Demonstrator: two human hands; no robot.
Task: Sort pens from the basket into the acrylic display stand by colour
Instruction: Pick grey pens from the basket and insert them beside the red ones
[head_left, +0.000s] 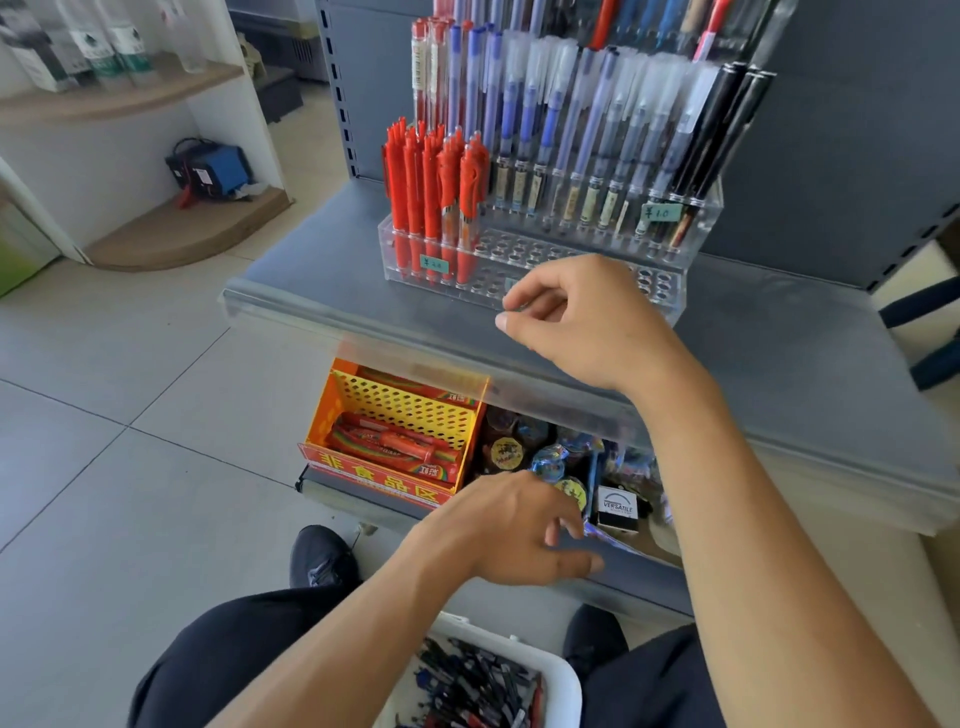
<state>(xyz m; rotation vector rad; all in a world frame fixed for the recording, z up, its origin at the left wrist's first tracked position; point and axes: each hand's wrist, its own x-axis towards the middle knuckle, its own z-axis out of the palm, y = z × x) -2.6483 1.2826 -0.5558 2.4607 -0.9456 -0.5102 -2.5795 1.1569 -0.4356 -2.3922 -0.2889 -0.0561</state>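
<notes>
The clear acrylic display stand (675, 228) sits on the grey shelf. Its front row holds red pens (431, 182) at the left and many empty holes to their right. Behind stand blue pens (519, 114), and black pens (722, 130) at the right. My right hand (582, 322) hovers just before the stand's front row, fingers loosely curled, nothing visible in them. Lower down, my left hand (514, 530) hangs over the lower shelf's edge with relaxed fingers and holds nothing. The white basket (563, 680) rests between my knees with several dark, blue and red pens inside.
The grey shelf (322, 260) has a clear front lip. Below it stand an orange box (389, 467) of sweets and wrapped items (524, 452). A black shoe (319, 558) is on the tiled floor. A wooden corner unit (171, 228) stands at the left.
</notes>
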